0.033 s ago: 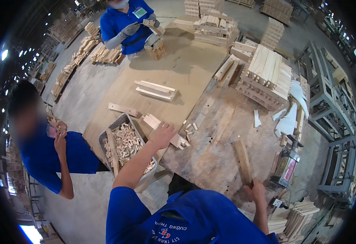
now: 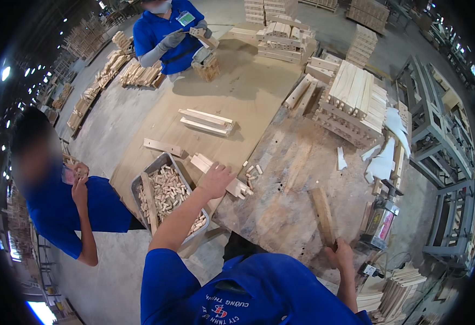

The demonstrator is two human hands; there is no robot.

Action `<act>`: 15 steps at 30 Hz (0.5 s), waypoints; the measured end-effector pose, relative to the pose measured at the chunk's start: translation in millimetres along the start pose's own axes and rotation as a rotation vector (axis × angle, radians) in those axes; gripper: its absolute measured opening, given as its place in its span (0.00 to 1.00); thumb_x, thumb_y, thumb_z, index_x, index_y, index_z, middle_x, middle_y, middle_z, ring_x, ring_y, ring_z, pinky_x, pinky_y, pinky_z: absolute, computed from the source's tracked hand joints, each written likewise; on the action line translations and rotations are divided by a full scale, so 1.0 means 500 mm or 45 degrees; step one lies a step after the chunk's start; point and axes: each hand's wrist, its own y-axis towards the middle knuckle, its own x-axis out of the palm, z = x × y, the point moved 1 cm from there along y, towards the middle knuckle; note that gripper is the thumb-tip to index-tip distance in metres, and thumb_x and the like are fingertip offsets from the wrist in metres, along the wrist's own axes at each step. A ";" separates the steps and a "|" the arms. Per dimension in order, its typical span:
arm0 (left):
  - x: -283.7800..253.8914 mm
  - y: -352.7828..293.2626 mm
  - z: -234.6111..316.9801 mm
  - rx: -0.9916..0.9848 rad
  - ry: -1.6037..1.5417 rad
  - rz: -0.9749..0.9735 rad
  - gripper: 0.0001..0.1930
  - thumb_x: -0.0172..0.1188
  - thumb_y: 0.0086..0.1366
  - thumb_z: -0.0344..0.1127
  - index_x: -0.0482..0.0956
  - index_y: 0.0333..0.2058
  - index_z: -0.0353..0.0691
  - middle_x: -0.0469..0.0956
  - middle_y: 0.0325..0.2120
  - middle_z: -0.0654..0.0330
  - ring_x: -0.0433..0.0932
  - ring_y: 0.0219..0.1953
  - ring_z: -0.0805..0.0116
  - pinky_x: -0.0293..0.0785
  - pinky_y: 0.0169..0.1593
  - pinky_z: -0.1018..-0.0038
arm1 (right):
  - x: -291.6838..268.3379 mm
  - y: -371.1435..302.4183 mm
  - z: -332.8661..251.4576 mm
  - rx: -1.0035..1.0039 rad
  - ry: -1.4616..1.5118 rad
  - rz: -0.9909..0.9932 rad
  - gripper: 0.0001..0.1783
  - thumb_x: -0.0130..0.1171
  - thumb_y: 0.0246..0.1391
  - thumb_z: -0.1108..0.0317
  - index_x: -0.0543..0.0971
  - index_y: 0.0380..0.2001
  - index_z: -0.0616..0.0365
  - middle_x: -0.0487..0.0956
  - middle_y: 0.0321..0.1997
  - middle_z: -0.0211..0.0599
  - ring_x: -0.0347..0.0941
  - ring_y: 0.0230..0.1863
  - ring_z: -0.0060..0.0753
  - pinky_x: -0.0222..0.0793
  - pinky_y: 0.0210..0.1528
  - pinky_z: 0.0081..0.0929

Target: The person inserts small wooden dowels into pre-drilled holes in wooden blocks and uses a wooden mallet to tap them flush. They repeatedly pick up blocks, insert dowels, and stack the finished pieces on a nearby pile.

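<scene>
My left hand (image 2: 217,181) lies over a few pale wooden bars (image 2: 201,162) side by side on the table, fingers bent across their tops. Dowel pegs stick out of the bars' near right end (image 2: 243,190). Several loose wooden dowels (image 2: 252,171) lie just right of that hand. At the table's near right, my right hand (image 2: 342,254) is closed round the near end of a darker wooden bar (image 2: 322,210), which points away from me. Under my left forearm stands a grey bin (image 2: 135,190) of short dowels (image 2: 167,187), with one wooden slat (image 2: 149,203) lying across them.
A pneumatic clamp-like device (image 2: 380,221) is at the right table edge, near white torn foam sheets (image 2: 382,162). Stacked bars (image 2: 357,97) stand behind. More bars (image 2: 207,122) lie mid-table. One co-worker (image 2: 167,40) handles wood across the table; another person (image 2: 80,200) stands left.
</scene>
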 end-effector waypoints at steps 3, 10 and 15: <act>-0.075 0.013 0.010 -0.043 -0.277 0.181 0.31 0.74 0.51 0.38 0.77 0.55 0.44 0.78 0.48 0.53 0.79 0.54 0.51 0.69 0.68 0.55 | -0.005 -0.011 0.000 0.088 -0.015 0.023 0.24 0.73 0.53 0.56 0.78 0.45 0.61 0.83 0.44 0.60 0.80 0.49 0.68 0.75 0.51 0.55; -0.196 0.043 0.149 -0.115 -2.004 0.778 0.33 0.73 0.57 0.27 0.70 0.60 0.43 0.78 0.50 0.62 0.79 0.55 0.68 0.77 0.58 0.66 | 0.000 -0.016 -0.040 0.126 0.224 0.003 0.28 0.68 0.56 0.58 0.74 0.53 0.64 0.82 0.48 0.67 0.80 0.53 0.71 0.75 0.54 0.55; -0.136 0.093 0.247 -0.044 -2.360 0.689 0.34 0.72 0.58 0.23 0.68 0.62 0.43 0.78 0.49 0.65 0.79 0.54 0.71 0.78 0.58 0.67 | -0.019 -0.010 -0.077 0.089 0.392 0.079 0.25 0.65 0.59 0.59 0.73 0.53 0.66 0.83 0.42 0.61 0.82 0.48 0.62 0.76 0.51 0.50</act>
